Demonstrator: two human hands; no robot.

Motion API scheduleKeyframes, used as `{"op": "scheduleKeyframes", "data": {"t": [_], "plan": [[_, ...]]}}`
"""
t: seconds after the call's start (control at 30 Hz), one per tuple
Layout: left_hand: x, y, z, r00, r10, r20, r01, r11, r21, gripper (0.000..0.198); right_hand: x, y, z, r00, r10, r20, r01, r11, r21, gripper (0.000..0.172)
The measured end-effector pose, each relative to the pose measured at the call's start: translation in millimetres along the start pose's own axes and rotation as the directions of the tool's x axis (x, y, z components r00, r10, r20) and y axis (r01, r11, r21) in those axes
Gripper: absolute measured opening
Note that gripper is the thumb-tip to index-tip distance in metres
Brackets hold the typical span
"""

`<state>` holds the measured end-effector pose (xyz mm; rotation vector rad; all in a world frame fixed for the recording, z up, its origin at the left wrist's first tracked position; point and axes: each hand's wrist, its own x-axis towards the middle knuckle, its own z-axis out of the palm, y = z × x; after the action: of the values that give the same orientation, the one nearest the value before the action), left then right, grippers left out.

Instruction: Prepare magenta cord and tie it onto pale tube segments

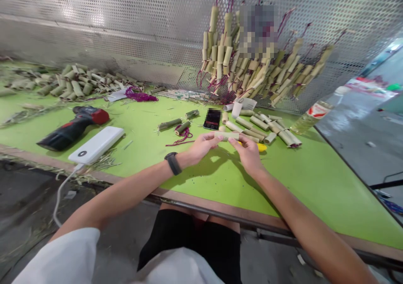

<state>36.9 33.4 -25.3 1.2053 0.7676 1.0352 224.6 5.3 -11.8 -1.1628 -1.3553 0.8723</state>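
Observation:
A short pale bamboo tube point(227, 136) is held level above the green table point(302, 187), with small dark marks on its near side. Its left end is in the fingers of my left hand point(205, 145), which has a dark band on the wrist. My right hand point(248, 153) grips the right end. Just beyond my right hand a yellow object point(262, 148) shows in part. Behind the hands lie several cut bamboo tubes point(258, 124) and a phone point(213, 119). Purple cord point(183, 138) and a few greener bamboo pieces point(170, 124) rest to the left.
A cordless drill point(74, 126) and a white power bank point(97, 145) with a cable lie at left. Behind them is a bamboo heap point(72, 82). Strung bamboo hangings point(252, 65) lean on the perforated metal panel point(141, 36). An oil bottle point(316, 114) stands at right.

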Motion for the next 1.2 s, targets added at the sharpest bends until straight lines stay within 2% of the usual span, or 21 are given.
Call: {"op": "scheduleKeyframes", "data": {"t": [0.3, 0.43, 0.63, 0.8, 1.0, 1.2], "plan": [[-3.0, 5.1, 0.5, 0.999, 0.039, 0.014, -0.040, 0.999, 0.037, 0.039, -3.7, 3.1, -0.6, 0.995, 0.034, 0.095, -0.031, 0.999, -0.031, 0.035], [-5.1, 9.8, 2.5, 0.996, 0.085, 0.039, -0.088, 0.992, 0.085, 0.039, -1.0, 12.4, -2.7, 0.987, 0.087, 0.133, -0.089, 0.996, 0.013, 0.042], [-12.1, 18.6, 12.0, 0.994, 0.109, 0.015, -0.110, 0.989, 0.103, 0.038, 2.3, 26.0, -6.0, 0.974, 0.124, 0.189, -0.145, 0.984, 0.102, 0.039], [-13.5, 19.6, 13.8, 0.996, 0.090, -0.008, -0.090, 0.995, 0.043, 0.037, 1.7, 22.0, -5.8, 0.982, 0.113, 0.151, -0.124, 0.990, 0.068, 0.040], [-7.6, 11.7, 7.8, 0.998, 0.056, 0.022, -0.057, 0.997, 0.057, 0.047, 1.3, 5.1, -4.9, 0.995, -0.004, 0.099, 0.005, 1.000, -0.006, 0.034], [-5.8, 9.3, 6.3, 0.997, 0.031, 0.071, -0.034, 0.999, 0.035, 0.042, 2.5, 2.2, -4.0, 0.999, -0.035, 0.038, 0.036, 0.999, -0.029, 0.033]]}}
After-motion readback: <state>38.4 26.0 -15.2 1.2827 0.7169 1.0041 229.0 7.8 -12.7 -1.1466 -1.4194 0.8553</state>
